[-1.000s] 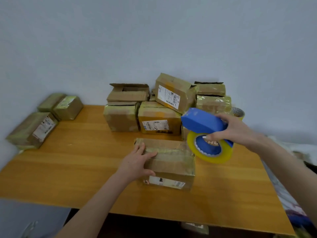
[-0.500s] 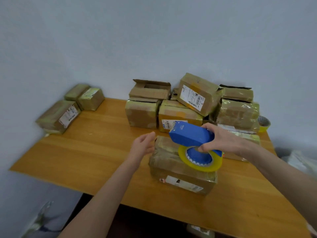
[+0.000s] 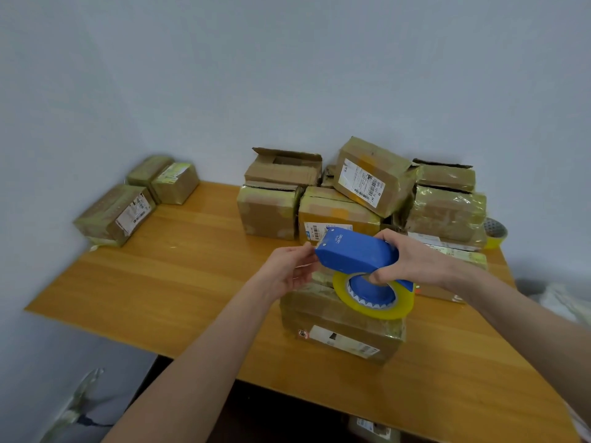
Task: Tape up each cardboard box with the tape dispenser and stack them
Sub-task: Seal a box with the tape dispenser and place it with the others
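A blue tape dispenser (image 3: 355,252) with a yellow tape roll (image 3: 374,298) hangs over a cardboard box (image 3: 339,327) that lies near the front of the wooden table (image 3: 179,276). My right hand (image 3: 412,257) grips the dispenser's rear. My left hand (image 3: 287,270) has its fingertips at the dispenser's front end, thumb and fingers pinched there; whether they hold the tape end is unclear. The box is shut and bears a white label on its near side.
A pile of cardboard boxes (image 3: 358,193) stands against the wall behind, some with open flaps. Taped boxes (image 3: 118,214) lie at the far left of the table. A spare tape roll (image 3: 495,233) sits at the far right.
My left hand left the box top and rose to the dispenser's front end. The dispenser moved left and over the box. The view shifted left.
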`<state>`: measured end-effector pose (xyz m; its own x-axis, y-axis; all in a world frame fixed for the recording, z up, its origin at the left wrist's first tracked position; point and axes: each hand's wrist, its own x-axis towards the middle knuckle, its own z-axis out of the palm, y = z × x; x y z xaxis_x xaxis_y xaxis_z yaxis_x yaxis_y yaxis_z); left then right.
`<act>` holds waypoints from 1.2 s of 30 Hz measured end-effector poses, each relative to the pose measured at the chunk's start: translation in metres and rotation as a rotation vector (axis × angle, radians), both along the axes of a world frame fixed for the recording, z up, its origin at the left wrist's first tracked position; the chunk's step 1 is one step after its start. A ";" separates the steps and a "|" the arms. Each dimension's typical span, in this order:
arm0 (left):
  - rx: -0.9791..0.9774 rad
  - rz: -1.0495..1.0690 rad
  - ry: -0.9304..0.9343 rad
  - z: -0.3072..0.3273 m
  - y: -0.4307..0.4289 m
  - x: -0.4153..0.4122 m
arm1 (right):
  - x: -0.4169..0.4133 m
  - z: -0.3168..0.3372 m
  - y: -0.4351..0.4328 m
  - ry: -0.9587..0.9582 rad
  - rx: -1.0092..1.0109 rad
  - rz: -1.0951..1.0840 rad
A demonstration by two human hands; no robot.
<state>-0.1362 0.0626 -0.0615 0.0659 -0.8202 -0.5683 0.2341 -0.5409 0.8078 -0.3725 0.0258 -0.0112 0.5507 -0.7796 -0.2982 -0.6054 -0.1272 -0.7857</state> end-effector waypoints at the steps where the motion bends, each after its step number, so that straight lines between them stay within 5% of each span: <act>1: 0.006 0.001 0.007 0.000 0.000 0.000 | 0.000 0.000 0.000 0.001 -0.003 -0.001; 21: 0.055 0.036 0.164 -0.009 0.002 -0.004 | 0.000 0.000 -0.004 0.042 -0.030 0.043; 30: -0.059 -0.036 -0.339 -0.002 -0.006 0.009 | 0.016 0.008 -0.003 0.075 -0.173 0.084; 36: -0.073 0.011 -0.400 0.001 -0.004 0.037 | 0.022 0.013 -0.012 0.244 -0.293 0.154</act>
